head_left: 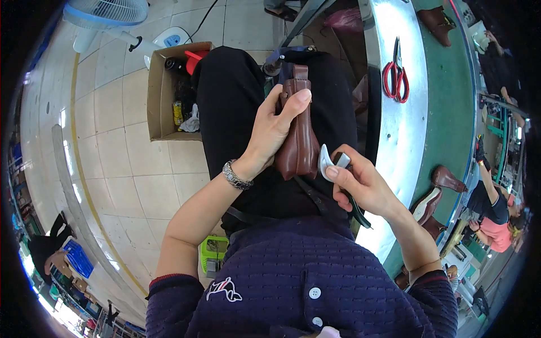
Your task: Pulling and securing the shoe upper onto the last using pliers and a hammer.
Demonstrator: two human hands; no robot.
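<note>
As a brown leather piece (298, 146) sits clamped in the fingers of the left hand (267, 127) over a worker's lap (225, 112), the right hand (363, 183) grips a hooked tool (324, 162) just beside it; tool work seems in hand, the next move calling for a steady hold. Red-handled scissors (397, 61) lie on the counter (403, 141).

The shoe (298, 149) is over the lap (333, 112), with the tool (342, 160) just right of it. Left, a box (158, 98) sits on the floor (118, 160), with a fan (107, 12) past it. Right, scissors (397, 70) lie on a counter (403, 129).
</note>
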